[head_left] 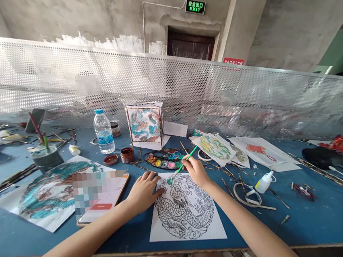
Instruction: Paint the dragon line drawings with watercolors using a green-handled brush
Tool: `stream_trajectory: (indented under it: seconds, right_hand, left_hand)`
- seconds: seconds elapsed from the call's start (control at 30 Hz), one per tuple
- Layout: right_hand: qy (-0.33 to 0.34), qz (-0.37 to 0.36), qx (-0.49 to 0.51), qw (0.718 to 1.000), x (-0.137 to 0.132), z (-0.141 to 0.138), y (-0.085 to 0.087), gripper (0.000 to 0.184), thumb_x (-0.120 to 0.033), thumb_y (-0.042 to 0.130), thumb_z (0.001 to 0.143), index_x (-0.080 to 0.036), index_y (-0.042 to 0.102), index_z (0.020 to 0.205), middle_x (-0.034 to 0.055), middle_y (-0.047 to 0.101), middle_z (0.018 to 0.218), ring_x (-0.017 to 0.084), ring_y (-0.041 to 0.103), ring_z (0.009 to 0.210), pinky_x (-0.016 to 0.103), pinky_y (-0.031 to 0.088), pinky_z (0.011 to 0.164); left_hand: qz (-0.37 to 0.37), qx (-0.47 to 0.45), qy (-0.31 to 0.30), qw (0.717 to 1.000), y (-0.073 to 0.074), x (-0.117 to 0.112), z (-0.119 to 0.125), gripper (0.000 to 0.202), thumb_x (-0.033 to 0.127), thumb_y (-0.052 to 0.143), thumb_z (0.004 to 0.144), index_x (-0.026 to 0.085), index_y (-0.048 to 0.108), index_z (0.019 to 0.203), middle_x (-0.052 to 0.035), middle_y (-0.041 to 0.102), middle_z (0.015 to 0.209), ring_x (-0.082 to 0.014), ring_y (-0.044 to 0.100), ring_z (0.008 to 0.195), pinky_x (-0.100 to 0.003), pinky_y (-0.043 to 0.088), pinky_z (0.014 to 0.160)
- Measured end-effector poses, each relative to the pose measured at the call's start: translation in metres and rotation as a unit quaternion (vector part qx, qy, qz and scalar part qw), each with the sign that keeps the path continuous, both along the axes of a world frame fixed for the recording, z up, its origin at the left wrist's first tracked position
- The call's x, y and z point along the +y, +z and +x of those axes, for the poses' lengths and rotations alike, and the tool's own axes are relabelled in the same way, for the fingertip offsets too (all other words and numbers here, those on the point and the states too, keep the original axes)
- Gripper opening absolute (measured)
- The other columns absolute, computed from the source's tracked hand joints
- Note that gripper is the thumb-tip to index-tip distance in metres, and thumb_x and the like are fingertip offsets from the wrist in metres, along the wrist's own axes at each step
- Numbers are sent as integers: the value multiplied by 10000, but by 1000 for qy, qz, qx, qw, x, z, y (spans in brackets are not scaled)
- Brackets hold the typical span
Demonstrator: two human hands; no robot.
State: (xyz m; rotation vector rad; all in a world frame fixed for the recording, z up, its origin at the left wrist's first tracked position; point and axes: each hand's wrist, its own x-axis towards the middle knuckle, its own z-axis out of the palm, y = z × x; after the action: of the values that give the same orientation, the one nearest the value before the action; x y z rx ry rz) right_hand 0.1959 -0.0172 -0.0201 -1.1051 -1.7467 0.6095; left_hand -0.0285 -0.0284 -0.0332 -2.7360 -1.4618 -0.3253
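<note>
My right hand (195, 170) is closed around a green paintbrush (189, 156), its tip touching the upper left of a sheet with a black dragon outline (185, 212). A small patch of green paint (170, 181) shows there; the rest of the drawing is bare line work. Fingers spread, my left hand (144, 189) lies flat at the sheet's upper left edge. Just beyond the sheet is a paint palette (159, 163) with several colours. Left of my left hand lies a phone (106, 203), partly over a painted dragon sheet (44, 197).
A water bottle (103, 131), an open brown paint jar (127, 155) and a dragon-panelled paper lantern (145, 125) stand behind. Far left is a brush-washing cup (47, 156). Rightward lie a tape roll (247, 195), glue bottle (264, 182) and thin sticks. A perforated metal screen (118, 81) backs the table.
</note>
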Motion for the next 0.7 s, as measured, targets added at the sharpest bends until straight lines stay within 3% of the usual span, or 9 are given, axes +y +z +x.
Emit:
stream_trajectory:
  seconds: [0.33, 0.7]
  right_hand:
    - [12, -15, 1, 1000, 1, 2, 0, 234, -405, 414, 881, -205, 503, 799, 3, 553, 620, 162, 564, 591, 261, 416, 573]
    - [-10, 3, 5, 1000, 1, 6, -1, 273, -441, 425, 874, -196, 527, 806, 8, 564, 615, 164, 564, 581, 263, 420, 568]
  left_hand:
    - [4, 5, -1, 1000, 2, -1, 1, 370, 426, 469, 843, 200, 552, 1124, -98, 551, 1147, -266, 418, 1127, -404, 364, 939]
    - [-8, 9, -52, 999, -4, -4, 3, 361, 343, 373, 896, 161, 502, 1180, -102, 523, 1195, -257, 399, 1158, -391, 369, 947]
